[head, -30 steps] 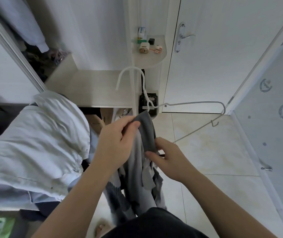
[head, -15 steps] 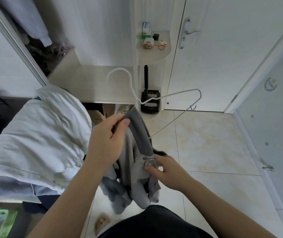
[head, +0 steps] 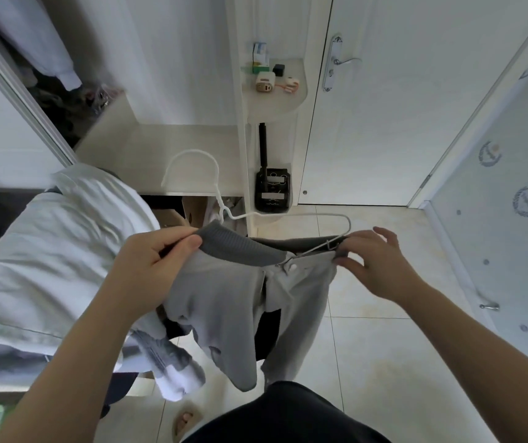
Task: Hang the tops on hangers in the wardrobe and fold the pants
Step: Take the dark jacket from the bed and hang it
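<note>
Grey top (head: 240, 292) is held mid-air over the floor tiles (head: 384, 362), in front of the wardrobe (head: 166, 145), not yet hung. My left hand (head: 157, 260) pinches the ribbed collar. My right hand (head: 381, 263) pinches the placket edge by thumb and forefinger, other fingers spread.

Risk: the wire hanger (head: 320, 214) seems carried only by the fabric. If either pinch slackens it may slide out and drop. The wire may also snag on the snap button (head: 293, 267).

Versus half a second ago: right hand is higher and further right, the top is spread wide, and the hanger lies flatter.
</note>
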### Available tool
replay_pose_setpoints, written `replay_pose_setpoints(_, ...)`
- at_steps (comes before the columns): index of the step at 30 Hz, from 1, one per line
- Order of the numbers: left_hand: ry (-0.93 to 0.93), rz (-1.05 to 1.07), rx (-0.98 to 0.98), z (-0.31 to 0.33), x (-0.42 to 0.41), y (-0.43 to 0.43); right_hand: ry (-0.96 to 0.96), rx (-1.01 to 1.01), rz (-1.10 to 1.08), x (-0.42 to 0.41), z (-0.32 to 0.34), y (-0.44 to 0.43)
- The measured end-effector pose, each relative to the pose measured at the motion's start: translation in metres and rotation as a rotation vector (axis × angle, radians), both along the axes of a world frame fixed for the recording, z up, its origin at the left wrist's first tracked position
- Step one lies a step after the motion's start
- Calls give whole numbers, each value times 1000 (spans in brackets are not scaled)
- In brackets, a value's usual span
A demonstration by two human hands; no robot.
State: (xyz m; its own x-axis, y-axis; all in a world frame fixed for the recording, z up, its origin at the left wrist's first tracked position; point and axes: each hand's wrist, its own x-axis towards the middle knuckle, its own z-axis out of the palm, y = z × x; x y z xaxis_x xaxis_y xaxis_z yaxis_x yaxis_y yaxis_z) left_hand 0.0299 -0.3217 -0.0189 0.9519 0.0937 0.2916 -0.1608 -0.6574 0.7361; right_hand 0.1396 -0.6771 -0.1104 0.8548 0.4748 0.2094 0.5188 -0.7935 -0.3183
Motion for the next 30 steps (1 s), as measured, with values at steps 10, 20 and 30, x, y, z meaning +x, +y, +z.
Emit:
replay_pose_setpoints(10, 161, -65, 233, -10, 16, 9, 49, 126, 55, 29, 60, -9)
replay_pose_setpoints(20, 68, -123, 264, -19, 46, -62, 401, -199, 254, 6, 149, 74)
replay_pose_setpoints(30, 109, -149, 293, -27, 57, -74, 442, -354, 290, 12, 166, 85)
